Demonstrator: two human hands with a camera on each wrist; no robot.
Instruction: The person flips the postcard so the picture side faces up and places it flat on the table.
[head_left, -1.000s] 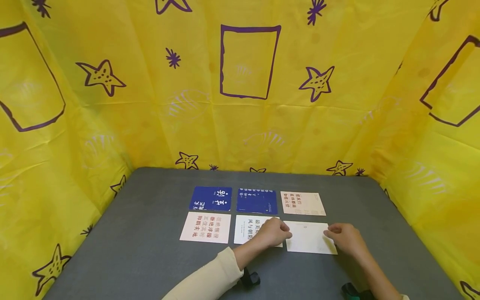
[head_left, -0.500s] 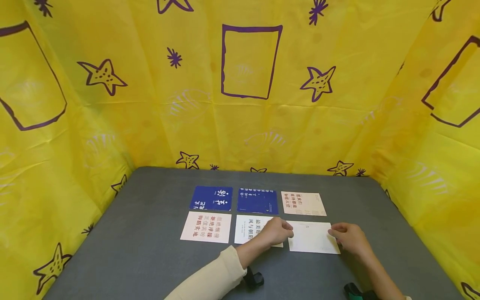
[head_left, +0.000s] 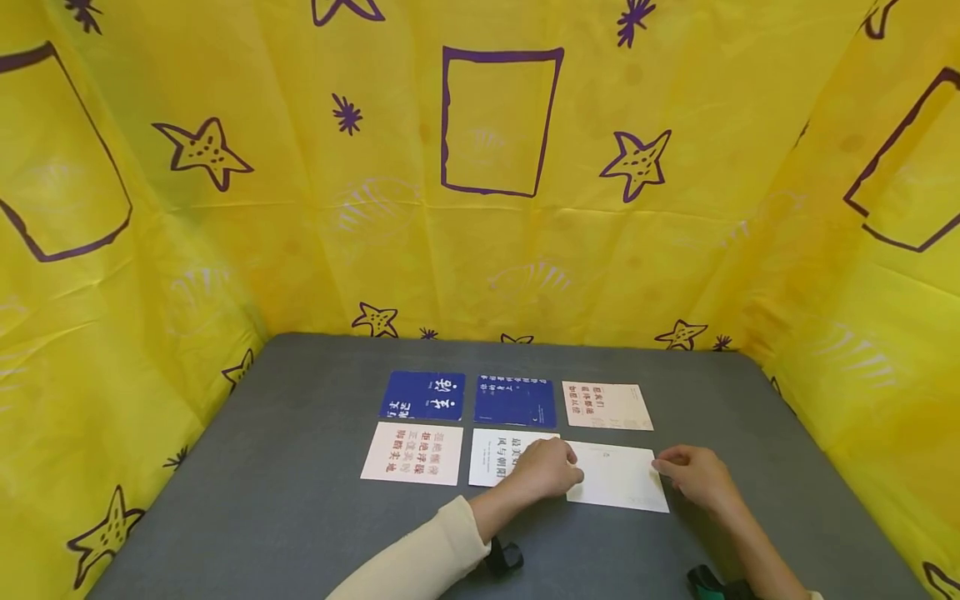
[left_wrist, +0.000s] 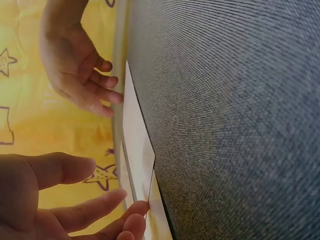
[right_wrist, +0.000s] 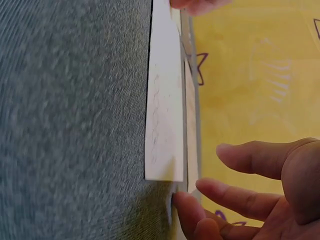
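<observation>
A cream card [head_left: 618, 477], mostly blank, lies at the right of the front row, slightly askew. At its left edge is my left hand [head_left: 547, 468], covering part of the white card with dark lettering [head_left: 491, 458]. The left wrist view has the fingers [left_wrist: 107, 202] stretched out at the cards, the thumb [left_wrist: 65, 169] held apart from them. My right hand [head_left: 699, 477] is beside the cream card's right edge. In the right wrist view its fingertips [right_wrist: 186, 202] are just past the card's corner, with a gap between thumb [right_wrist: 250, 156] and fingers.
Behind lie two blue cards [head_left: 423, 396], [head_left: 513, 407] and a pale pink card [head_left: 607, 406]. Another pink card with red lettering [head_left: 412, 452] is at the front left. The dark grey table [head_left: 247, 500] is walled by yellow patterned cloth [head_left: 300, 275].
The cream card shifts slightly right, then back left up to the white card, and turns a little. Both hands move only slightly; the other cards stay put.
</observation>
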